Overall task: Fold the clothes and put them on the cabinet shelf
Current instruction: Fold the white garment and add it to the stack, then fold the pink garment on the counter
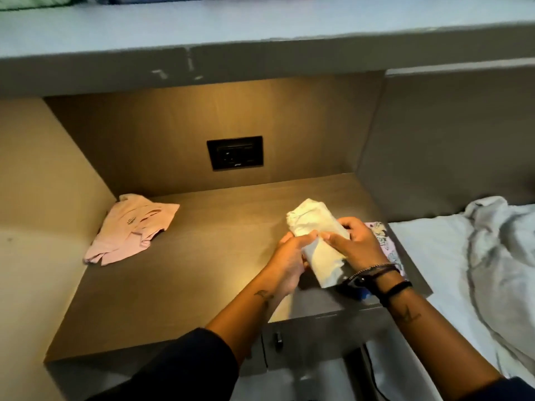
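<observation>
On brown counter below socket: your two hands on one white garment, rolled into bundle right of socket. Left hand fingers curled round its near side; right hand pinching top. One pink garment flat, far left of socket. One patterned cloth under right wrist.

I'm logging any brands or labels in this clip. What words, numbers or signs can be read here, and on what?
None can be read.
Black wall socket plate: a small pale mark at its lower edge, too small to read.
Patterned lilac cloth beside the right hand: dark print, too blurred to tell if it is lettering.
Grey shelf edge: pale scuffs, not text.
</observation>
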Motion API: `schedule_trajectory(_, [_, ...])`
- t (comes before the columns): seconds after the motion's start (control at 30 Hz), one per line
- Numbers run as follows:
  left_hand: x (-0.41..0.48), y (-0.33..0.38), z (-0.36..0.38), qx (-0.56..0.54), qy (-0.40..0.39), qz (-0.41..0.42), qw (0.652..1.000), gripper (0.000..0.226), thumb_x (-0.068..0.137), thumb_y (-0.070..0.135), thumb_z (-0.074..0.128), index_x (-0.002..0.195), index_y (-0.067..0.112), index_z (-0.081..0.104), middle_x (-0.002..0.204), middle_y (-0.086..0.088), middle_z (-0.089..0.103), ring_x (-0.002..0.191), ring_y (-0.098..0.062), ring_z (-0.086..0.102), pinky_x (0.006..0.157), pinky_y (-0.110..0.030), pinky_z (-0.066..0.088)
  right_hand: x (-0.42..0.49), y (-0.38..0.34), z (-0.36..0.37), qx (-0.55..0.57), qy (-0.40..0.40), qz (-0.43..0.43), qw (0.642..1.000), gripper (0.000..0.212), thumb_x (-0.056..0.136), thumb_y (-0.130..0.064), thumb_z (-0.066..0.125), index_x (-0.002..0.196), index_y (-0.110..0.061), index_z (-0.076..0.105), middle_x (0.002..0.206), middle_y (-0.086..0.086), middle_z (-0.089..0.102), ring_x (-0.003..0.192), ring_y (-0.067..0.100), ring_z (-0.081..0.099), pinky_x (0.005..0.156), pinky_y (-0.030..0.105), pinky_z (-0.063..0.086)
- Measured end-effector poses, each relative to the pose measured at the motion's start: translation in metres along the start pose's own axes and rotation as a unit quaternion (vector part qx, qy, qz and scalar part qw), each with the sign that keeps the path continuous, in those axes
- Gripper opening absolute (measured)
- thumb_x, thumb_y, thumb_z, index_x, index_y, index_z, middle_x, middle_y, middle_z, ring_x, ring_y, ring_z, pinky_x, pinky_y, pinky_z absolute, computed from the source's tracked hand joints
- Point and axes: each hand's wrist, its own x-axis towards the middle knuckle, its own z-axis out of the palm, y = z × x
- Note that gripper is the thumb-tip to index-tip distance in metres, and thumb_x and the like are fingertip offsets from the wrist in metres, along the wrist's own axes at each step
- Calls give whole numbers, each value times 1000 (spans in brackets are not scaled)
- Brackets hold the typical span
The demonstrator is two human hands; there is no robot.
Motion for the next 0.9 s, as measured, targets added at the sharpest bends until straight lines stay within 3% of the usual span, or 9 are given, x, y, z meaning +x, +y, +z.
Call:
schedule_trajectory(0.1, [25,-11,45,60,-25,-46,997,38,93,6,55,131,8,54,128,-19,64,118,-37,60,100,-51,49,7,22,-42,-18,82,3,996,33,81,-12,73,109,-16,55,101,4,63,84,12,61,64,21,48])
schedule_trajectory(0.23, [49,-42,87,287,39,-20,957,50,89,7,62,135,12,43,130,-14,61,116,-31,60,97,-40,51,12,55,-72,-136,101,81,982,43,81,-19,68,120,-20,50,117,8,60,99,25,58,79,30,46])
schedule_trajectory(0.3, [52,-53,92,432,79,38,898,62,84,13,68,139,18,38,133,-8,57,118,-28,56,91,-34,48,8,66,-76,-310,99,82,942,56,74,-31,65,126,-25,45,121,11,58,104,32,56,84,40,51])
schedule_trajectory(0.4, [49,-63,80,629,120,174,748,62,85,29,66,141,22,40,135,-6,45,123,-28,44,100,-37,41,5,76,-72,-552,101,-3,828,68,70,-43,62,131,-24,39,135,16,47,118,39,49,90,52,47])
schedule_trajectory(0.5, [53,-69,58,709,45,219,669,43,92,30,55,134,25,53,143,-8,43,130,-29,38,108,-44,30,9,74,-68,-582,-13,-36,812,51,88,-38,43,138,-25,42,153,11,32,140,32,28,109,51,31])
schedule_trajectory(0.6, [56,-68,34,689,-4,184,701,40,96,32,48,135,29,55,150,-9,38,137,-30,30,113,-45,21,20,73,-69,-587,-81,12,806,52,94,-40,31,145,-28,32,158,6,23,144,28,20,115,50,21])
schedule_trajectory(0.67, [50,-64,21,668,-1,195,719,39,92,31,52,130,26,57,148,-10,39,137,-31,29,113,-45,19,26,69,-72,-621,-101,37,776,55,94,-45,30,147,-32,26,161,4,13,146,28,12,116,54,12])
schedule_trajectory(0.77, [35,-46,-19,658,63,204,722,36,88,29,56,123,24,60,149,-10,40,139,-29,30,115,-44,21,32,48,-60,-667,-94,55,737,59,90,-51,36,146,-33,26,162,5,3,147,29,4,116,55,6])
schedule_trajectory(0.9, [16,11,-114,672,201,187,688,33,90,23,55,121,20,63,131,-5,57,121,-25,52,106,-38,40,31,4,14,-656,-80,-42,749,52,88,-50,40,137,-33,39,159,10,18,145,31,14,117,55,14])
